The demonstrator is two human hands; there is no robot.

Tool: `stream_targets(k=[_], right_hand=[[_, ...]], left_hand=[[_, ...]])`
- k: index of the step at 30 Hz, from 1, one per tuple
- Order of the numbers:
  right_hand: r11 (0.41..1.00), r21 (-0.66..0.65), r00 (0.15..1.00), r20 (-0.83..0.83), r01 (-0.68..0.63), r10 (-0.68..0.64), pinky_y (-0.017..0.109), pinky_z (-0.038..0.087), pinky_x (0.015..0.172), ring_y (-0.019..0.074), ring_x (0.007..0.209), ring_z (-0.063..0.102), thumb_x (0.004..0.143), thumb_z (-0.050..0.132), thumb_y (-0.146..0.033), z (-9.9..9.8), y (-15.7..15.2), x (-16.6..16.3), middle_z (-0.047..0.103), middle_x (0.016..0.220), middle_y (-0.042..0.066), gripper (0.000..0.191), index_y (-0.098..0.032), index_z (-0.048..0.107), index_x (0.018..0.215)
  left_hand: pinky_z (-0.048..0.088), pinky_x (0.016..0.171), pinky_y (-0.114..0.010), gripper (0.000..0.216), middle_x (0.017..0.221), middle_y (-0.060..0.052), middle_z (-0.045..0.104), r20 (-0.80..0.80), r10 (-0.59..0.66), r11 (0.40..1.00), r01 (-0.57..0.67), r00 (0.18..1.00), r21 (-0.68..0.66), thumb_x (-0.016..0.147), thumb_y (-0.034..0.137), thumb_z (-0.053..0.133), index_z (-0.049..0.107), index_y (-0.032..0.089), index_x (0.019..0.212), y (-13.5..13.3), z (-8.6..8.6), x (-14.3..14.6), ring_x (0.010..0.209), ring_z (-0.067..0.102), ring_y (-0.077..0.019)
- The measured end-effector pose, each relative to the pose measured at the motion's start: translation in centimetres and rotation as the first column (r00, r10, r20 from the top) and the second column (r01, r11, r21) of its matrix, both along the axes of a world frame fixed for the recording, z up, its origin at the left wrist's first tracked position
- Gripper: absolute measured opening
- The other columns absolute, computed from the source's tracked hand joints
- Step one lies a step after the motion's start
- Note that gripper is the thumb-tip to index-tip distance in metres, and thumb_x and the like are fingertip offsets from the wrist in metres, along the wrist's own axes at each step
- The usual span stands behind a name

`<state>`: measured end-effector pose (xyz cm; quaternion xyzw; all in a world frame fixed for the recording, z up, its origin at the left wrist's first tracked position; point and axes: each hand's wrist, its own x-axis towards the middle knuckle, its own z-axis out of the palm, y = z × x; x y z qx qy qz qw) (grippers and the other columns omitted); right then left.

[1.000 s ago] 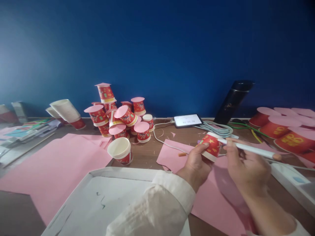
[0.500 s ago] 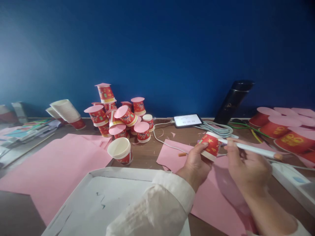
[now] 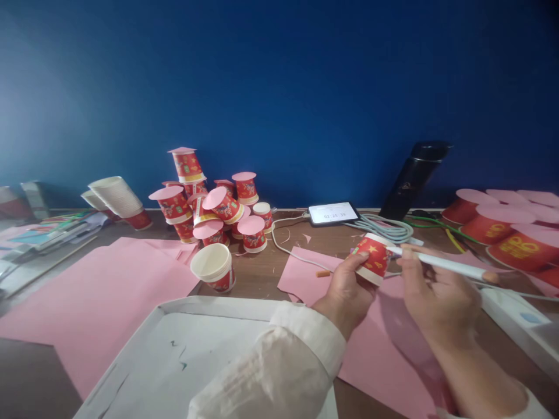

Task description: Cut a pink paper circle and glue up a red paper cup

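My left hand is closed around a small red paper cup with gold star prints, tilted over a pink paper sheet. The cup's white base faces up and away. In my right hand is a thick white pen with an orange-brown rear end, pinched near its tip. That tip is at the cup's upper right edge; whether it touches, I cannot tell. A small orange cap lies left of the cup. Nested paper cups stand upright further left.
Red cups topped with pink discs are piled by the wall. Larger disc-topped red cups sit at right. Around are a phone, coiled cable, black flask, white box lid, pink paper and a cup stack.
Almost nothing differs. The pen and right hand have shifted very slightly at the cup's edge, and my left hand keeps hold of the cup.
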<state>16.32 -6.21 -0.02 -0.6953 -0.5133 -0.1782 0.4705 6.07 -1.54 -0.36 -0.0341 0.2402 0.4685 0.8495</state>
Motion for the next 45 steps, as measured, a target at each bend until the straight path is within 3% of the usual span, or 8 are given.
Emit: stream_targets(k=[18, 32, 45], right_hand=[[0.999, 0.05, 1.0, 0.019, 0.014, -0.015, 0.038, 0.055, 0.078, 0.0286, 0.084, 0.077, 0.097, 0.052, -0.052, 0.05, 0.18, -0.28, 0.081, 0.084, 0.012, 0.043, -0.019, 0.08, 0.097], [1.0, 0.021, 1.0, 0.005, 0.012, -0.012, 0.046, 0.057, 0.081, 0.0351, 0.087, 0.078, 0.098, 0.048, -0.058, 0.09, -0.01, -0.49, 0.081, 0.086, 0.016, 0.049, -0.02, 0.079, 0.099], [1.0, 0.018, 1.0, 0.007, -0.001, 0.001, 0.042, 0.054, 0.084, 0.0306, 0.086, 0.076, 0.098, 0.052, -0.053, -0.07, -0.02, -0.39, 0.08, 0.083, 0.013, 0.043, -0.021, 0.079, 0.097]], left_hand=[[0.063, 0.076, -0.027, 0.02, 0.098, -0.012, 0.079, 0.004, -0.012, 1.0, 0.012, 1.0, 0.005, 0.079, 0.006, 0.073, 0.073, 0.013, 0.097, 0.21, -0.25, -0.04, 0.084, 0.076, -0.0198], [0.062, 0.079, -0.027, 0.019, 0.099, -0.014, 0.078, 0.009, -0.015, 0.999, 0.015, 1.0, 0.033, 0.079, 0.006, 0.072, 0.074, 0.01, 0.097, 0.27, -0.42, -0.08, 0.083, 0.076, -0.0196], [0.062, 0.077, -0.027, 0.017, 0.098, -0.012, 0.078, 0.004, -0.013, 0.999, 0.013, 1.0, 0.043, 0.079, 0.008, 0.072, 0.074, 0.012, 0.096, 0.29, -0.45, -0.09, 0.082, 0.075, -0.0194]])
